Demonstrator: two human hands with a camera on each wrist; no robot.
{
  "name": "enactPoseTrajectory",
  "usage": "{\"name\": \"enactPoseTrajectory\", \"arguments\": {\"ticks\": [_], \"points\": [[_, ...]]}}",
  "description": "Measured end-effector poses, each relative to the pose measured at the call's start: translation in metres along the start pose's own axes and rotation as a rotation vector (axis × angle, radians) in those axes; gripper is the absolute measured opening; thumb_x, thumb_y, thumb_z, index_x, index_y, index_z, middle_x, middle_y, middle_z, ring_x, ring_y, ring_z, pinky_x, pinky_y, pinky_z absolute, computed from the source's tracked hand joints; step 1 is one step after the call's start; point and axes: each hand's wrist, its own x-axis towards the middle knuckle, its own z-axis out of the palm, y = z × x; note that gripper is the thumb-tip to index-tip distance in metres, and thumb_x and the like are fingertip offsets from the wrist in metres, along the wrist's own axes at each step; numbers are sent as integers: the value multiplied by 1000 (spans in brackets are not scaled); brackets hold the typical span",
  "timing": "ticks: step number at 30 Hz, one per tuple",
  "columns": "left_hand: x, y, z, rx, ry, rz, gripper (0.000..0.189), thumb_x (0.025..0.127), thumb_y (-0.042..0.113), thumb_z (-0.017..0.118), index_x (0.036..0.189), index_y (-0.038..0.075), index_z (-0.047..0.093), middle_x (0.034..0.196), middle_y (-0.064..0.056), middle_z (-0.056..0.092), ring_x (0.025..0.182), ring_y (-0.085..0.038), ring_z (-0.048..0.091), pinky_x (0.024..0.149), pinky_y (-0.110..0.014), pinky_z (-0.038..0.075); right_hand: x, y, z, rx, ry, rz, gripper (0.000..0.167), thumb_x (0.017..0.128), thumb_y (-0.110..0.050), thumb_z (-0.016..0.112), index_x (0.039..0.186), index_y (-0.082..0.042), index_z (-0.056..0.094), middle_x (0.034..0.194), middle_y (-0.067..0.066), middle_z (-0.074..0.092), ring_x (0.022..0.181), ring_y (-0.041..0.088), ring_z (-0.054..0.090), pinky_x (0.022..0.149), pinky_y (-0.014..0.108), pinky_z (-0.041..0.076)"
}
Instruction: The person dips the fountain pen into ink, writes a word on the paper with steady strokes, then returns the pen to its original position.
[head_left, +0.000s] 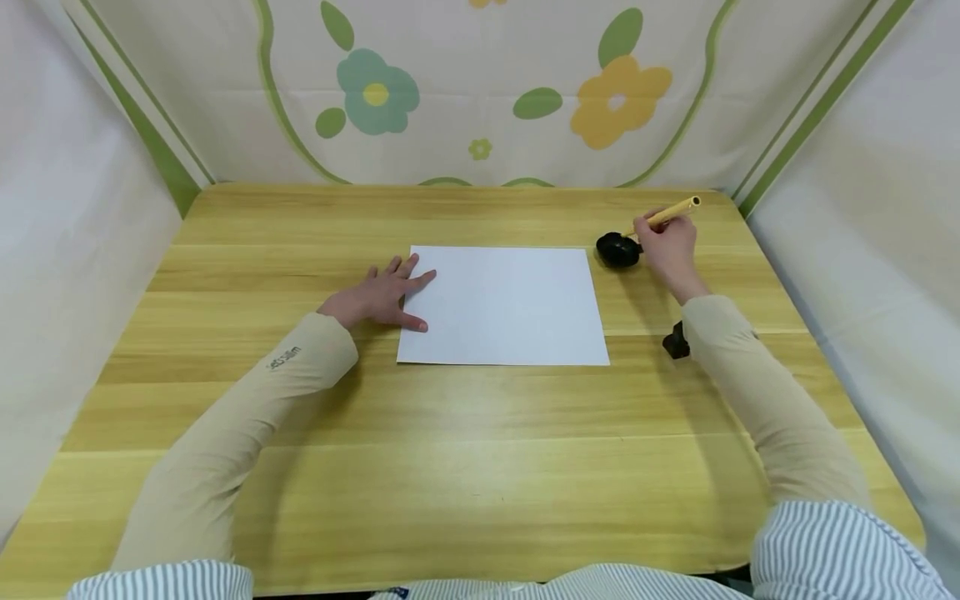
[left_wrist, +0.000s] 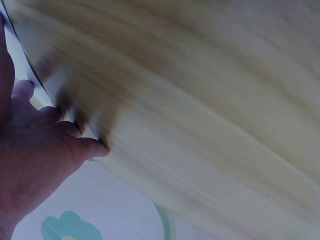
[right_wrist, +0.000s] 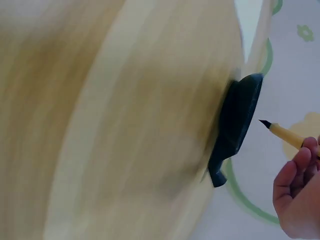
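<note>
A blank white sheet of paper [head_left: 510, 308] lies on the wooden table. My left hand [head_left: 382, 296] rests on its left edge with fingers and thumb spread, as the left wrist view also shows. At the paper's upper right sits a shiny black ink dish [head_left: 617, 250] with a short handle. My right hand [head_left: 671, 252] pinches a yellow-handled writing brush [head_left: 681, 210] there, holding it slanted over the dish. In the right wrist view the brush's dark pointed tip is apart from the dish [right_wrist: 240, 117], just above its rim.
A small black block-like piece [head_left: 677, 342] stands on the table [head_left: 480, 467], partly covered by my right sleeve [head_left: 765, 400]. White cloth with printed flowers [head_left: 480, 75] hangs behind the table, and plain white cloth flanks both sides.
</note>
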Motion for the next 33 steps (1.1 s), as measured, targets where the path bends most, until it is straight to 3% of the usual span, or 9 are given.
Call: {"name": "enactPoseTrajectory", "arguments": {"ticks": [4,8,19,24,33], "points": [[-1,-1,0,10,-3,-6,97,83,56,63,154,20,7,158,-19,-14,144,-45,-11,109,-70,3,0,-20,19,123,-8,31,7,86,-22,59,83,-17,62,59,-19,52,55,-4,50,57,15,41],[-2,1,1,6,4,-5,96,85,55,62,154,21,6,158,-18,-15,144,-44,-12,110,-69,2,-5,-43,50,199,-99,44,10,87,-22,61,90,-14,64,70,-15,57,65,0,57,64,18,46],[3,7,6,-9,13,15,95,84,55,62,154,21,7,158,-18,-14,145,-43,-12,109,-69,2,-42,-90,134,224,-332,-37,13,88,-16,60,93,-5,64,78,-1,59,67,8,53,59,20,42],[5,10,6,-18,9,-3,96,84,57,62,154,23,6,159,-16,-14,145,-42,-13,110,-68,0,-52,-99,150,236,-426,-58,12,90,-17,59,94,-6,62,83,4,58,70,13,49,61,22,39],[5,15,5,-5,9,-21,94,84,55,63,154,24,7,159,-14,-14,145,-40,-13,111,-67,1,-61,-101,160,253,-494,-99,13,90,-18,59,94,-6,63,83,3,58,70,13,48,62,23,39]]}}
